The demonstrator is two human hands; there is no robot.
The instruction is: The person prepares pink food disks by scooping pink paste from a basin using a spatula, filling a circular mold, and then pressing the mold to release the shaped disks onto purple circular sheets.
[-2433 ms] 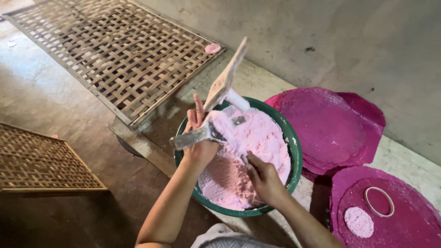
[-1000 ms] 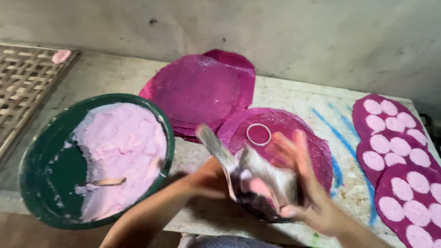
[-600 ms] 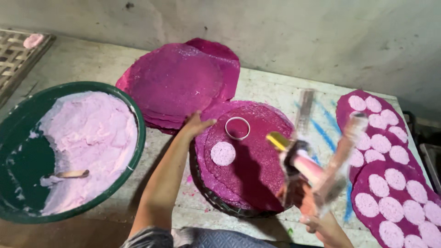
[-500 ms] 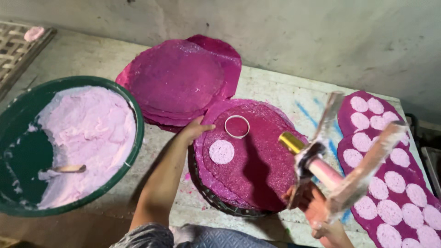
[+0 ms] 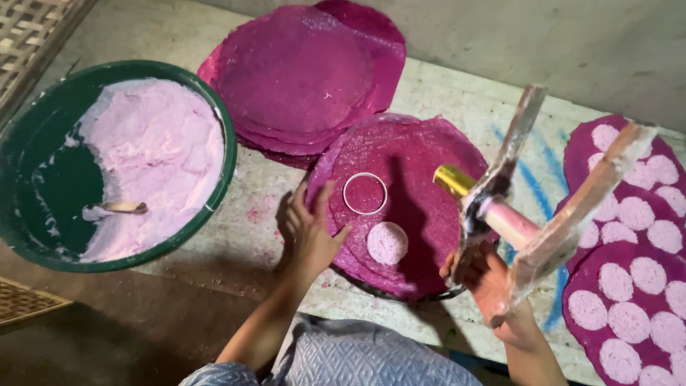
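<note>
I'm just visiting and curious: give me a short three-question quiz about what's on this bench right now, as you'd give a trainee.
1. True or false: the left hand rests on the magenta mat beside the white ring.
2. What fills the green bowl? A) pale pink paste B) clear water C) dry rice
3. Fill in: the right hand holds a wooden ____ tool with a gold-capped tube across it.

Key: 1 true; 2 A; 3 forked (two-pronged). One pale pink disc lies on that mat, just below the ring.
</note>
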